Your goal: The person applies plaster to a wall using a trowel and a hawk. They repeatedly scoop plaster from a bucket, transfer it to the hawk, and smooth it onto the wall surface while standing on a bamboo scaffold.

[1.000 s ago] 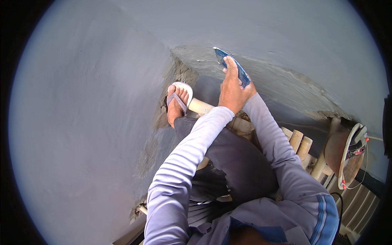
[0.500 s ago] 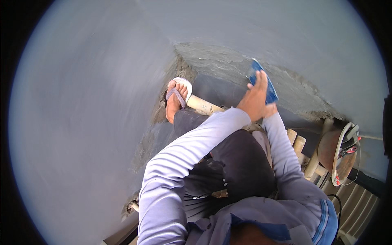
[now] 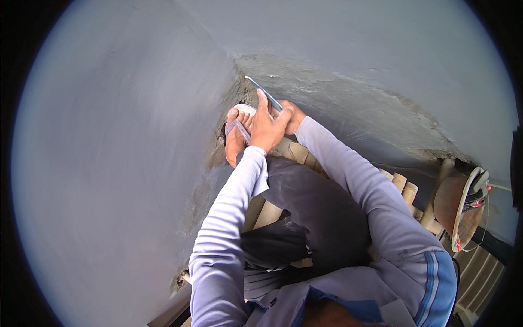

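A thin blue plastering float (image 3: 263, 91) is turned nearly edge-on to me, its pale tip close to the inner corner of the walls. My left hand (image 3: 267, 128) is closed against its near side, with one finger stretched along the blade. My right hand (image 3: 294, 117) is closed around the float from the right, its fingers partly hidden behind the left hand. Beyond both hands runs a band of rough, damp grey plaster (image 3: 327, 92) on the far wall. Bare mortar (image 3: 245, 87) shows in the corner.
My foot in a sandal (image 3: 235, 133) rests on bamboo poles (image 3: 291, 150) beside the left wall (image 3: 109, 163). At the right, a bucket (image 3: 455, 204) with tools in it stands by more pole ends (image 3: 403, 188). Ridged sheeting (image 3: 479, 278) lies below it.
Both hands have moved left with the float, from the middle of the plaster band to the corner. The blade has turned from showing its blue face to nearly edge-on.
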`<state>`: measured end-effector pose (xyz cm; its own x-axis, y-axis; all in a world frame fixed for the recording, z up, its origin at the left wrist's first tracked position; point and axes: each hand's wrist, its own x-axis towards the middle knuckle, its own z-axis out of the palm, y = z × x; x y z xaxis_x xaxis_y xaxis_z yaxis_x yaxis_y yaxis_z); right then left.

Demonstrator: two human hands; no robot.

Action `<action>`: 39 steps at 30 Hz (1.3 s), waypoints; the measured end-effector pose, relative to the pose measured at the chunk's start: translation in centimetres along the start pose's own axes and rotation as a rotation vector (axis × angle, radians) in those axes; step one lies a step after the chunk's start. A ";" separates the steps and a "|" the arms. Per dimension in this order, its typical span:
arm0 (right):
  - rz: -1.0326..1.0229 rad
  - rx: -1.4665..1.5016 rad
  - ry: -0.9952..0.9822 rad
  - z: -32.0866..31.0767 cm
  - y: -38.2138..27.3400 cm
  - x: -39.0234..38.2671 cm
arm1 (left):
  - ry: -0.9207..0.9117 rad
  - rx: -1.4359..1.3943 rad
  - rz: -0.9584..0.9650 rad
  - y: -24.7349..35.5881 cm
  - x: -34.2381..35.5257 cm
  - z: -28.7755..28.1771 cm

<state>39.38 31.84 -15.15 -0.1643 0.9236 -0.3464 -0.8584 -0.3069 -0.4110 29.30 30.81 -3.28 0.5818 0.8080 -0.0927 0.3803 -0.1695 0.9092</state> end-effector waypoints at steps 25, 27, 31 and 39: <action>-0.473 -0.632 0.172 -8.0 -3.0 -9.0 | -0.132 0.252 0.024 3.3 0.5 9.0; -0.476 -0.136 0.180 -7.5 -2.9 -11.8 | -0.186 0.196 0.002 6.0 -0.8 9.7; -0.364 -0.509 0.253 -4.4 -3.4 -19.6 | -0.516 0.233 0.081 8.2 -3.1 10.1; -0.126 0.140 0.292 -1.9 -1.9 -19.6 | -0.505 0.188 0.025 9.2 -6.5 4.2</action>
<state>45.18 13.89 -9.21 0.0758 0.8415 -0.5349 -0.9246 -0.1414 -0.3536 32.02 21.62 4.01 0.8481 0.4384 -0.2974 0.4568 -0.3209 0.8297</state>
